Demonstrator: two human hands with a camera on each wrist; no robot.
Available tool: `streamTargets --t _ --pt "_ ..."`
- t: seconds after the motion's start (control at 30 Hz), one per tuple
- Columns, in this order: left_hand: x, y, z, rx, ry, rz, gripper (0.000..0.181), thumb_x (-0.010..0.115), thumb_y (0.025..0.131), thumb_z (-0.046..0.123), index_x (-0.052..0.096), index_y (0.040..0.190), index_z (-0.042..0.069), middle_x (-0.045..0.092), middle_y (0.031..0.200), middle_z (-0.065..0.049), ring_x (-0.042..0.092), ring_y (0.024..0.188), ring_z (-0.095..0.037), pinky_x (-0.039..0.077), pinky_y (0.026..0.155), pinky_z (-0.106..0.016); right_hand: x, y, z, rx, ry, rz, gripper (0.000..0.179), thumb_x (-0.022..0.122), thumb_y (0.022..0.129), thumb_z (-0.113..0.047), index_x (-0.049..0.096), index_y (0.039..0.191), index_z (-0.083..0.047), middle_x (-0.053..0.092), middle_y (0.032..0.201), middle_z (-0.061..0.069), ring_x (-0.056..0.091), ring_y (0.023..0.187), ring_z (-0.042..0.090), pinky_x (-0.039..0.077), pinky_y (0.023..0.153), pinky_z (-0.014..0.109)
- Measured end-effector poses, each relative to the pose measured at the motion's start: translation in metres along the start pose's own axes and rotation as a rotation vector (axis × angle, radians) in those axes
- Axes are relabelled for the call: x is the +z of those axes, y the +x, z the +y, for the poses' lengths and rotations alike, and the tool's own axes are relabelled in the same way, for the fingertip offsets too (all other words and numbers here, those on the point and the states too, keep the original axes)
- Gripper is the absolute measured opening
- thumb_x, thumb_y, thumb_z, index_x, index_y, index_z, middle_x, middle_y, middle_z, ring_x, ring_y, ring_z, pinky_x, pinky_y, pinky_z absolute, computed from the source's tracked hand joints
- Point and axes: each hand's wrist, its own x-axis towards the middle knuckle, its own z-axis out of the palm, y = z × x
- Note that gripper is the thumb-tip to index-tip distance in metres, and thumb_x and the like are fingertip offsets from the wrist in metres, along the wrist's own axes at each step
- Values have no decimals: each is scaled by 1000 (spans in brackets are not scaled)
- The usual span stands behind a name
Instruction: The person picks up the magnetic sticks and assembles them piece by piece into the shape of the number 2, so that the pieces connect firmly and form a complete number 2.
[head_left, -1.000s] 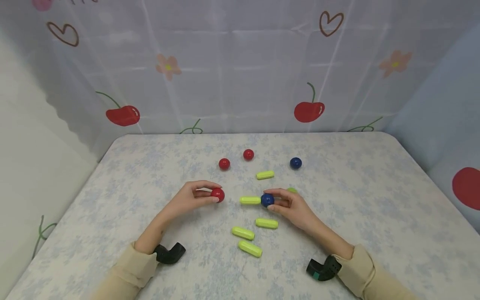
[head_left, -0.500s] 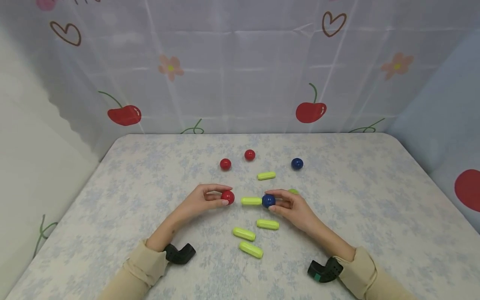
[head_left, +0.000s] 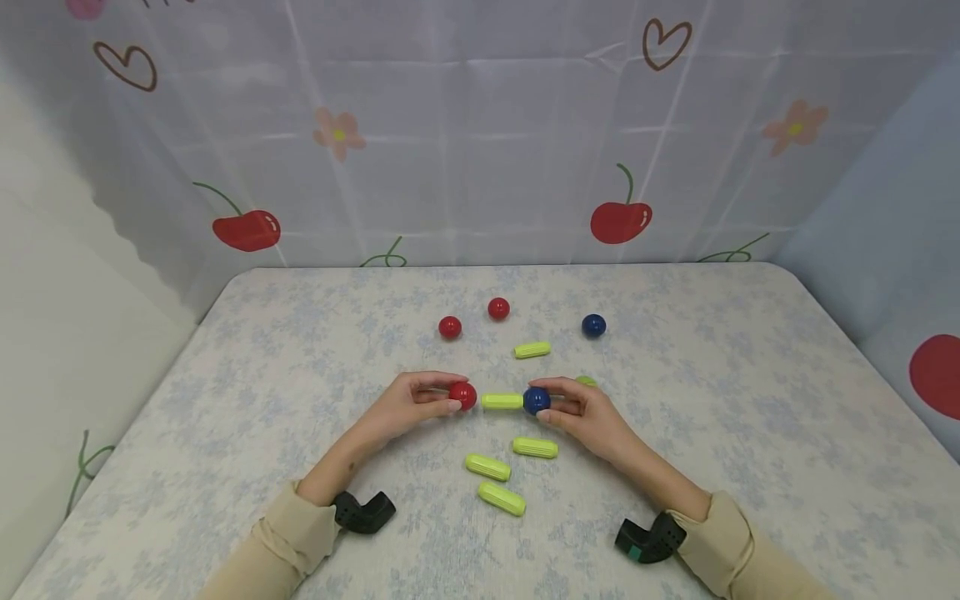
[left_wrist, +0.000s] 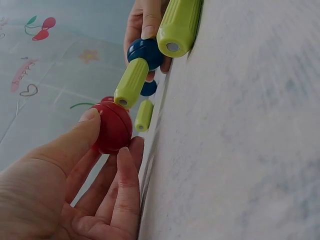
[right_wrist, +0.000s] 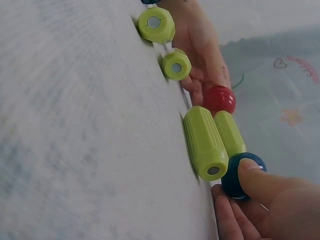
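Note:
My left hand (head_left: 420, 402) pinches a red ball (head_left: 462, 395) between thumb and fingers, just left of a yellow-green rod (head_left: 502, 401) lying on the table. In the left wrist view the red ball (left_wrist: 113, 127) sits at the rod's (left_wrist: 131, 83) near end, touching or almost touching it. My right hand (head_left: 581, 410) pinches a blue ball (head_left: 536, 401) stuck to the rod's right end. The right wrist view shows my thumb on the blue ball (right_wrist: 241, 175), with the red ball (right_wrist: 219, 99) beyond.
Three more yellow-green rods lie nearby (head_left: 535, 447) (head_left: 487, 467) (head_left: 502, 498), and another (head_left: 532, 350) sits farther back. Two red balls (head_left: 450, 327) (head_left: 498, 308) and a blue ball (head_left: 593, 325) rest behind. A green piece (head_left: 586, 381) peeks from behind my right hand. Printed curtains wall the table (head_left: 750, 400).
My left hand has carried the red ball to the right, from well clear of the rod up to its left end. My right hand with the blue ball and rod has stayed put.

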Motion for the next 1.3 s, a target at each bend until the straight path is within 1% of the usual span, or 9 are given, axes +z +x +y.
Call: streamTargets --t 0.13,0.33,0.47,0.57,0.73,0.83,0.93,1.13,1.3 --pt "1 1 0 -2 -14 -11 43 72 84 18 61 124 6 63 115 -6 62 99 -20 48 80 -29 0 0 0 2 -7 4 40 64 87 1 56 126 0 51 124 22 61 102 27 51 77 28" --pt "4 2 0 -14 -44 -40 44 70 86 17 58 126 3 62 118 -8 60 103 -20 47 84 -29 -1 0 -1 10 -7 13 40 64 87 0 56 126 0 51 124 22 60 102 27 50 78 28" --pt "5 3 -1 -17 -38 -46 46 71 85 18 58 127 4 62 116 -7 61 101 -20 48 83 -30 -1 0 -1 15 -6 15 40 64 87 1 56 126 0 51 124 22 60 103 28 50 78 28" --pt "7 5 -2 9 -10 -59 49 73 84 18 57 128 6 63 113 -7 61 99 -21 48 81 -30 -1 0 -1 16 -2 12 40 64 87 1 56 126 0 51 125 22 60 103 28 50 78 28" --pt "14 10 -2 94 36 -78 48 74 82 15 58 127 6 60 117 -7 60 94 -21 48 78 -29 1 0 -1 16 -11 24 39 64 87 0 57 126 0 52 124 21 61 101 28 50 77 28" --pt "21 11 -2 134 93 -51 45 75 82 15 61 124 6 60 116 -6 57 88 -20 48 72 -27 3 -1 1 12 -25 29 39 65 87 -2 57 125 0 54 120 21 62 99 26 50 77 28" --pt "27 10 -3 133 146 -9 41 76 81 17 64 119 8 61 110 -3 55 83 -18 47 67 -26 4 -4 3 -2 -29 15 39 66 86 -3 58 124 2 57 118 19 61 100 25 49 79 27" --pt "37 9 -1 136 217 62 30 77 80 20 70 108 12 63 107 0 59 86 -13 50 69 -27 5 -3 3 -45 -31 -10 39 68 84 -2 59 122 2 59 117 17 60 103 26 47 84 28" --pt "41 11 0 158 252 103 23 76 80 20 72 101 12 65 99 -1 60 79 -12 50 65 -26 3 -1 1 -58 -32 -17 40 68 84 -1 58 123 3 59 118 17 59 104 26 47 85 28"
